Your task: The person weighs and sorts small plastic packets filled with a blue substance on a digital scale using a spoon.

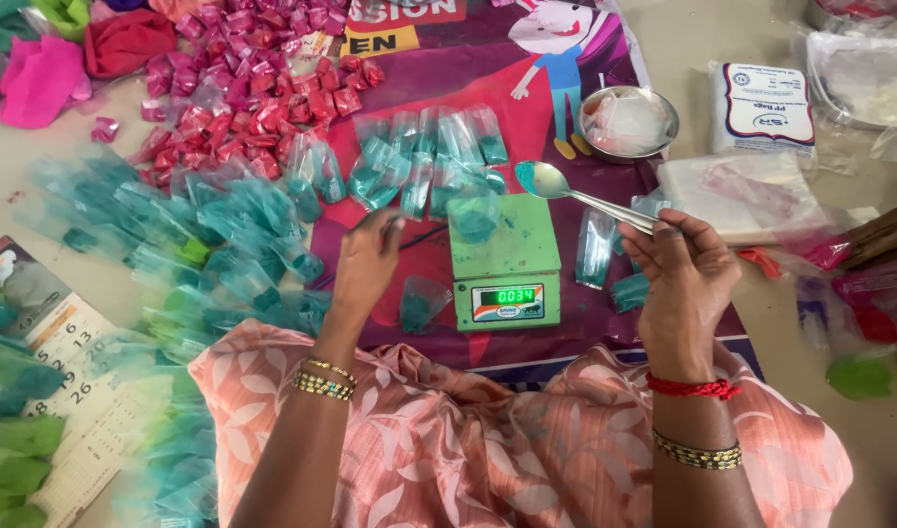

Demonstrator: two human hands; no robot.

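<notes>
Head view: right hand [685, 269] pinches a steel spoon [566, 191], bowl dusted with teal powder, held above and right of the green scale [505, 256]. A small packet [475, 217] with teal powder sits on the scale pan. Left hand [367, 262] hovers just left of the scale, fingers loosely curled; can't tell if it grips anything. Risk: tilting the spoon sheds powder onto the pan or mat [468, 68], skewing the reading.

right hand [685, 269] — grips spoon [551, 183] | above green scale [505, 259]
</notes>
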